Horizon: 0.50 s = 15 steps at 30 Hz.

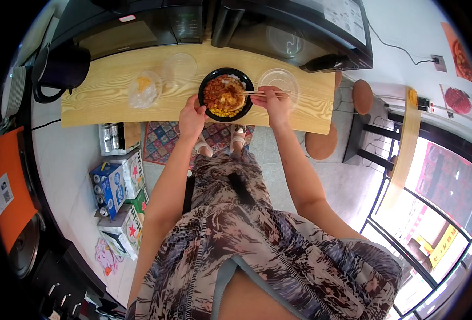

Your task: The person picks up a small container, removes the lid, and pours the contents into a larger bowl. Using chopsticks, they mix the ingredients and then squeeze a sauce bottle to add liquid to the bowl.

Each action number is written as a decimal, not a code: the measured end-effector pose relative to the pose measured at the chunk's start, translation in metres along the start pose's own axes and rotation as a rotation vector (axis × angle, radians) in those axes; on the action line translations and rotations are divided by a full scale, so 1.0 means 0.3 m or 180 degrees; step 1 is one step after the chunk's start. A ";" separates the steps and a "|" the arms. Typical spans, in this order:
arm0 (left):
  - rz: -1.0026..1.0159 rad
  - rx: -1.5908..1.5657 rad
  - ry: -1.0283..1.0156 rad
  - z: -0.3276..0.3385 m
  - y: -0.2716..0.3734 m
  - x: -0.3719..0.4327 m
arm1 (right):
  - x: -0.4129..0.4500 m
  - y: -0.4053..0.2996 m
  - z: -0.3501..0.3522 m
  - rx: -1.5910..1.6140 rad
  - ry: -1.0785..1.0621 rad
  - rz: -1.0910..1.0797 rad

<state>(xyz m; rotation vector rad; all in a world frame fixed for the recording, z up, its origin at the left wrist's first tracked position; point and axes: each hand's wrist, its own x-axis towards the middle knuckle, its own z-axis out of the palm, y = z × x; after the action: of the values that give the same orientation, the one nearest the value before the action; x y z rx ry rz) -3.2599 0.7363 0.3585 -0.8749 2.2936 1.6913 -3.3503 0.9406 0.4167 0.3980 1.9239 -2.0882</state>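
A black round bowl (pixel 226 119) stands on the wooden table (pixel 108 80) before me. In it are white rice, reddish-brown chopped food, yellow corn kernels (pixel 222 111) and a fried egg (pixel 231 98). My left hand (pixel 193 119) holds the bowl's left rim, thumb on the edge. Wooden chopsticks (pixel 256 93) are gripped in my right hand (pixel 275 105), their tips over the egg. Under and behind that hand lies a clear round plastic lid (pixel 278 76). Left of the bowl is a clear container (pixel 145 89) with yellow food and a crumpled plastic bag, beside another clear lid (pixel 179 69).
Two black microwave ovens (pixel 140 30) (pixel 268 36) line the table's back. A dark pitcher (pixel 66 70) is at the left. Beer cartons (pixel 130 228) and a blue can pack (pixel 108 188) sit below left. Round brown stools (pixel 321 142) stand at the right.
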 end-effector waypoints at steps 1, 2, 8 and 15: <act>-0.0006 -0.0065 0.0018 -0.002 -0.004 -0.001 | -0.011 -0.014 0.009 -0.0002 -0.0063 -0.0052; -0.0014 -0.0130 0.0038 -0.004 -0.009 -0.004 | -0.018 -0.022 0.015 -0.0001 -0.0068 -0.0043; -0.0010 -0.0034 -0.0016 -0.011 0.009 -0.005 | 0.079 -0.003 0.000 0.0074 -0.0383 0.0107; 0.0069 -0.0221 -0.0008 0.009 -0.043 0.017 | 0.178 0.028 -0.035 -0.0347 -0.0609 -0.0053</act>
<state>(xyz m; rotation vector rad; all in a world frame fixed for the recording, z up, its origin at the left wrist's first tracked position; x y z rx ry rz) -3.2576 0.7346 0.3446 -0.8635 2.2633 1.7896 -3.3963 0.9496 0.3880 0.1533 1.9223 -1.9423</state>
